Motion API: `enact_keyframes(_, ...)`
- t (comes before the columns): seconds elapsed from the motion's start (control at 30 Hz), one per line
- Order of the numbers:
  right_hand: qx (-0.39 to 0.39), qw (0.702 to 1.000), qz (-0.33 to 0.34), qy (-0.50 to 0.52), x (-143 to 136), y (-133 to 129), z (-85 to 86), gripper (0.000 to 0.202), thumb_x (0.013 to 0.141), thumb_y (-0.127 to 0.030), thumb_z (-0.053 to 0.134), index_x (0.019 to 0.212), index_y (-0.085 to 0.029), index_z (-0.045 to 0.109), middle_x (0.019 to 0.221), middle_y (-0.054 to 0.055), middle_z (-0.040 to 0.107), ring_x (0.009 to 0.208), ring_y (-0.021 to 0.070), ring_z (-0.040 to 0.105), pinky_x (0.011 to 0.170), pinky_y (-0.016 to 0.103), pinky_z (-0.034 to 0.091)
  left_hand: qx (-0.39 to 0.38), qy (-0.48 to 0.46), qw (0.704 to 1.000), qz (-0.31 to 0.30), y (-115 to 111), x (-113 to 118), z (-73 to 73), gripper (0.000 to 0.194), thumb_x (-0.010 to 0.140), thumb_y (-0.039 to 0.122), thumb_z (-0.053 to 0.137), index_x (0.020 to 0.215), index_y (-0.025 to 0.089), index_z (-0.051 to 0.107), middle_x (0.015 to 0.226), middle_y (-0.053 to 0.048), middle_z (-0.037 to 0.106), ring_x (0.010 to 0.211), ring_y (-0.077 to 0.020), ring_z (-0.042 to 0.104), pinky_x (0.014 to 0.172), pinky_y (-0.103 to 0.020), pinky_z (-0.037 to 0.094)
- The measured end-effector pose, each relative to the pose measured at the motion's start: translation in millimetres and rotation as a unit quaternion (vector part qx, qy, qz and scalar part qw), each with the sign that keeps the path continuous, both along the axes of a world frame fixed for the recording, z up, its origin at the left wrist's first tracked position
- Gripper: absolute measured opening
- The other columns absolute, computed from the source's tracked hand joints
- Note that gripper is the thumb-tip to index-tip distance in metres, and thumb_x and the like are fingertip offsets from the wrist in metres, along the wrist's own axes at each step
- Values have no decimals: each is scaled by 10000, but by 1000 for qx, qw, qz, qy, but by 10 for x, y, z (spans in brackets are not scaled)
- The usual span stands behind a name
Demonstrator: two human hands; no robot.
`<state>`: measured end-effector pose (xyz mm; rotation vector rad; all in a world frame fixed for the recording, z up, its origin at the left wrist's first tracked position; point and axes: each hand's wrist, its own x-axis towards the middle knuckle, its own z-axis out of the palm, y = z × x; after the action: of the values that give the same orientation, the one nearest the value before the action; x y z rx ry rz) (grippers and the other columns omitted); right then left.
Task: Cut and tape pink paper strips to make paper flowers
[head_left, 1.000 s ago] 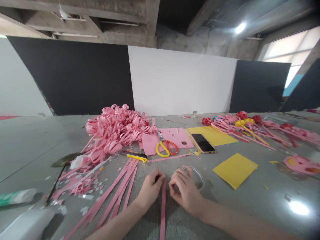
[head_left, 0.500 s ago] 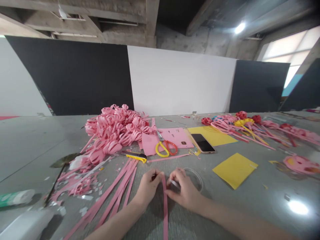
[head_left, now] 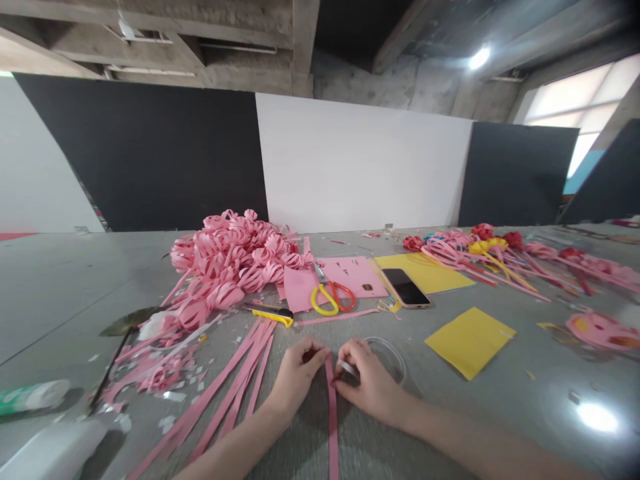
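Note:
In the head view, a narrow pink paper strip point(head_left: 333, 427) runs lengthwise on the grey table between my hands. My left hand point(head_left: 299, 373) pinches its far end between thumb and fingertips. Just to the right, my right hand point(head_left: 367, 380) is closed, thumb and fingertips at the strip's edge. A whitish strip of tape point(head_left: 347, 367) shows between its fingers. Beside that hand lies a clear tape roll point(head_left: 397, 357), partly hidden behind the fingers. Several more pink strips point(head_left: 240, 387) fan out left of my left hand.
Beyond my hands are a yellow-handled utility knife point(head_left: 273, 313), scissors point(head_left: 333, 298) on pink paper point(head_left: 360, 273), and a phone point(head_left: 406, 288). Curled pink paper point(head_left: 235, 253) heaps at the left. A yellow sheet point(head_left: 470, 342) lies right; a glue bottle point(head_left: 35, 396) lies far left.
My hands stay almost in place. The right fingertips have shifted slightly at the strip's edge, and the pink strip's near end has moved a little to the right.

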<state>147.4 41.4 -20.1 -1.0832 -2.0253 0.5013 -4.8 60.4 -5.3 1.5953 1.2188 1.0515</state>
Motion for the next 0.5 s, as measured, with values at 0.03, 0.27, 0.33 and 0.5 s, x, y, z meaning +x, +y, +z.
enact_keyframes(0.03, 0, 1000, -1, 2, -2, 2, 0, 262, 623, -30, 525, 752, -211, 385, 735, -8, 484, 757, 162, 487, 611, 240, 400, 1, 2, 1000, -6, 7, -2, -6, 223, 709, 334, 497, 591, 146, 502, 512, 58, 401, 479, -80, 347, 475, -187, 273)
enact_keyframes(0.27, 8, 1000, -16, -11, 4, -10, 58, 230, 628, -57, 505, 771, -201, 397, 725, 0, 508, 747, 169, 489, 616, 252, 392, 70, 135, 986, -65, 8, -41, 151, 101, 703, 224, 468, 644, 162, 522, 530, 47, 460, 504, -97, 413, 489, -187, 293)
enact_keyframes(0.33, 20, 999, -36, -7, 14, -18, 80, 194, 664, -96, 492, 794, -195, 388, 726, 8, 513, 721, 170, 493, 609, 262, 391, 112, 173, 977, -61, -2, -67, 259, 117, 714, 207, 447, 630, 168, 518, 517, 43, 480, 498, -99, 428, 497, -186, 303)
enact_keyframes(0.5, 84, 995, -48, -14, 11, -60, 101, 75, 743, -135, 428, 775, -187, 385, 713, 22, 492, 696, 167, 482, 620, 276, 381, 156, 191, 969, 12, 56, -212, 565, 203, 745, 176, 383, 902, 203, 509, 495, 57, 508, 466, -104, 485, 509, -187, 357)
